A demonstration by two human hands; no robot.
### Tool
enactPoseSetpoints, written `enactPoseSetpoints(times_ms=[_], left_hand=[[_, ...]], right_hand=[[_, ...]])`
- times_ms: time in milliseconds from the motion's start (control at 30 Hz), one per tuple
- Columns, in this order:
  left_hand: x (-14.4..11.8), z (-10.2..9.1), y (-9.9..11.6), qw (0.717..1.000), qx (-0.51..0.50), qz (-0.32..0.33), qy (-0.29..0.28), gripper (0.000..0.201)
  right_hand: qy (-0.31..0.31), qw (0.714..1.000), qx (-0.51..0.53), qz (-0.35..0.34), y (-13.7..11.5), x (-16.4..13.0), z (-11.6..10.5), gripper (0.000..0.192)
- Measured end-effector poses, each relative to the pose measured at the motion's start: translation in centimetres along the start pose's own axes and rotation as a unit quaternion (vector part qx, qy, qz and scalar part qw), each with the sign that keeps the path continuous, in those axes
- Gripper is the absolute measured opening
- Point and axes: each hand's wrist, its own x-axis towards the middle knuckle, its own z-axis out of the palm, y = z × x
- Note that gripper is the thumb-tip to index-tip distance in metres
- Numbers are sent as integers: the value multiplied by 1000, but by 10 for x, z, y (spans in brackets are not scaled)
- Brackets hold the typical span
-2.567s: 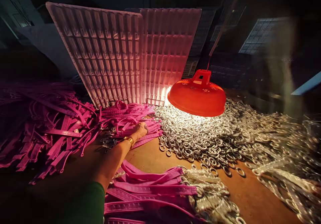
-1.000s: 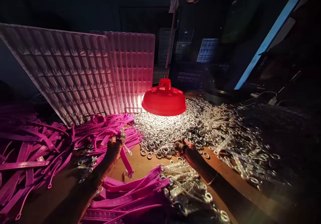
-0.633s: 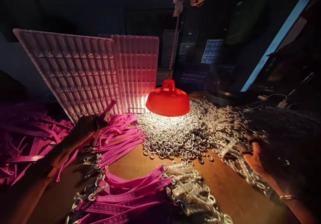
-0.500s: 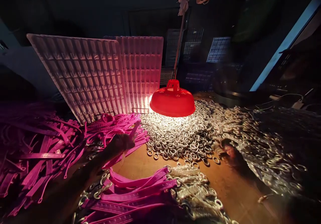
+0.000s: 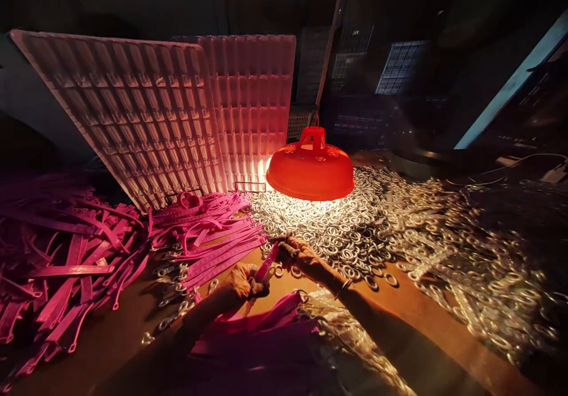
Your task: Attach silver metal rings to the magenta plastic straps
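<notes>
My left hand [image 5: 242, 282] grips a pink plastic strap [image 5: 267, 264] whose free end points up and to the right. My right hand [image 5: 296, 250] meets that end with its fingers pinched; whether a metal ring is between them is too small to tell. Both hands hover over the wooden table [image 5: 412, 307], at the near edge of a big heap of shiny metal rings [image 5: 350, 230]. A bundle of pink straps with rings fitted [image 5: 266, 331] lies just under my left forearm.
A low-hanging red lamp [image 5: 310, 168] lights the ring heap. Two ribbed white plastic trays [image 5: 164, 112] lean upright behind. Loose pink straps [image 5: 66, 254] cover the left side. Ringed metal pieces [image 5: 479, 266] spread to the right. Dark crates stand at the back.
My left hand picked a strap from the pink pile and drew it to the centre. My right hand came back from the right-hand ring heap and now meets the strap's end.
</notes>
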Motion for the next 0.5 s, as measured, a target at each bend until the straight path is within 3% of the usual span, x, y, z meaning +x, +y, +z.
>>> enactPoseSetpoints(times_ms=[100,300,500], left_hand=[[2,3,-2,1000,24,-2,7,16],[10,19,6,999,32,-17,20,18],[-10,31,27,997,82,14,2,15]], right_hand=[[-17,1000,-4,-4,1,0,0,30],[-8,999,-52,-4,-5,-11,4,32],[-2,993,-103,-65,-12,-20,15,26]])
